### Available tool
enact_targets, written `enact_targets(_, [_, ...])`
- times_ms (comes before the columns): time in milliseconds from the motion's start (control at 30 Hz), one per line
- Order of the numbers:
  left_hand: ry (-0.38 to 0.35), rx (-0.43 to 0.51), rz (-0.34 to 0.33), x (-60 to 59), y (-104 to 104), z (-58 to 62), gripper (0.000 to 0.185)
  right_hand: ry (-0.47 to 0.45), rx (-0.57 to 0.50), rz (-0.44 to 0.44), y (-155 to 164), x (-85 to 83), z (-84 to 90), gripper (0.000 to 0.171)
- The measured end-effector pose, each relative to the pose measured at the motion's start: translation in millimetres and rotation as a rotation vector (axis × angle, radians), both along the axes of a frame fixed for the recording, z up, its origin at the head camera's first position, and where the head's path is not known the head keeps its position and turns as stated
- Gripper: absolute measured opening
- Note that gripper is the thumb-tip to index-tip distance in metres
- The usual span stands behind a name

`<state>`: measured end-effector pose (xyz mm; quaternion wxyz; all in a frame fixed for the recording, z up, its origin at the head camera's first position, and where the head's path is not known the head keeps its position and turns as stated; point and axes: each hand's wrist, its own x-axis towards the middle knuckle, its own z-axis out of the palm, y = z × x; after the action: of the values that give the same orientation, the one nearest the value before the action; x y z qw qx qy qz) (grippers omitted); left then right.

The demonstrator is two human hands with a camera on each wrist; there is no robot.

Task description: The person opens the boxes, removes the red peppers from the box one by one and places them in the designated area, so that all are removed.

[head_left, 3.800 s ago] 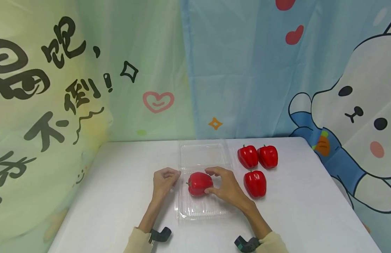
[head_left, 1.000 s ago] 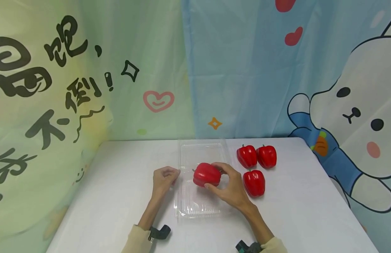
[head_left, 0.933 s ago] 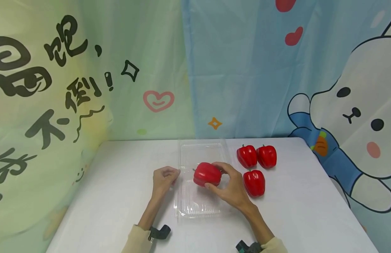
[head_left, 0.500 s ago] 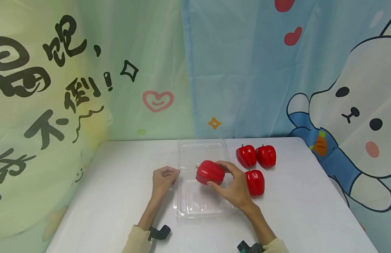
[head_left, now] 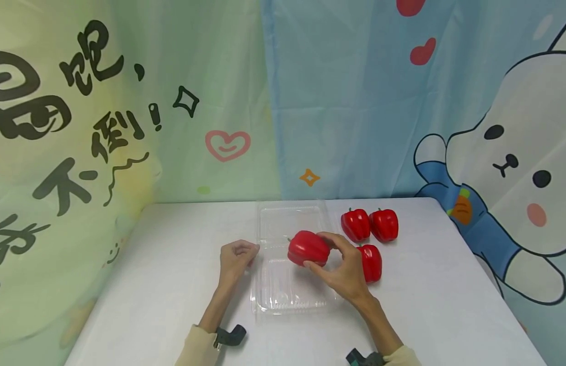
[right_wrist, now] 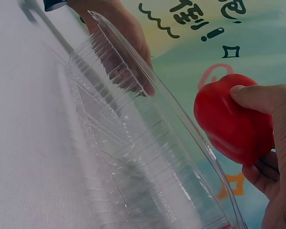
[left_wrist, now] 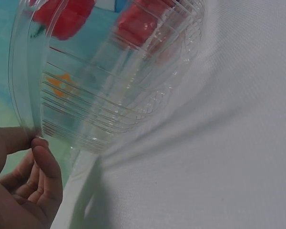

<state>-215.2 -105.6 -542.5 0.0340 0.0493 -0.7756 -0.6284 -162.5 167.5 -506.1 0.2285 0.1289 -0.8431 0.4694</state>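
Above the clear clamshell tray (head_left: 287, 297), red bell pepper (head_left: 308, 248) pinched between right hand (head_left: 344, 269) thumb and fingers, pepper at the hand's ten o'clock, left hand (head_left: 234, 256) pinching tray's left rim.

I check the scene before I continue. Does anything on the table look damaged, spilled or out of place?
Nothing stands out. The clear clamshell box lies open and looks whole, three red peppers stand beside it, and the right hand holds a fourth pepper above the box.

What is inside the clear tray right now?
Nothing can be seen in the clear tray; its ribbed floor shows bare. The right hand holds a red pepper above its far edge. The left hand pinches its rim.
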Motion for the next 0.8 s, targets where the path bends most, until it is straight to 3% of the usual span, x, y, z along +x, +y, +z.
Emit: enact_targets(800, [-0.015, -0.002, 0.017, -1.5, 1.5, -4.0, 0.016, 0.053, -0.049, -0.013, 5.6, 0.4, 0.3, 0.077])
